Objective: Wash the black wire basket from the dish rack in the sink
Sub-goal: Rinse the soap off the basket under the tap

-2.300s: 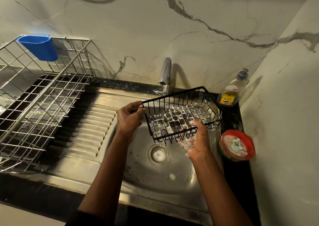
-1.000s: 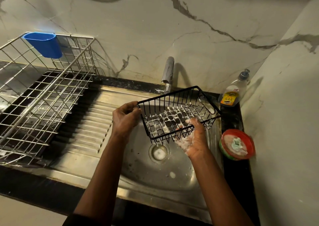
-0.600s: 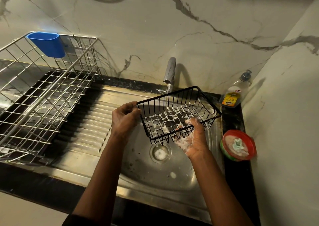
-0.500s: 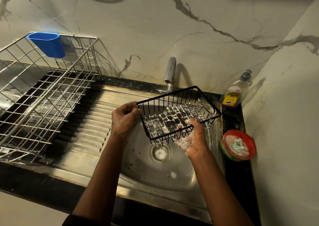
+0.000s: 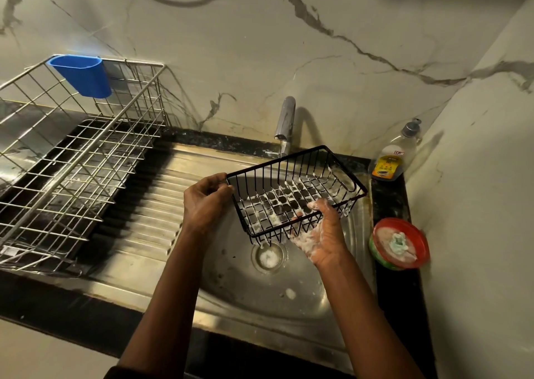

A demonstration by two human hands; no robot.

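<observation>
Holding black wire basket [image 5: 291, 193] over sink [image 5: 245, 289], long axis running left-to-right between hands: left hand [image 5: 206, 202] curled on left-end rim, soapy right hand [image 5: 320, 234] hooked round near-wall wires.

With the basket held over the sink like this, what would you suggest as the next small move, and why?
Probably ease the basket back under the tap to rinse it. Suds coat its floor wires and the right hand at its front edge, the left hand grips its corner firmly, and the spout sits just behind it over the sink.
</observation>
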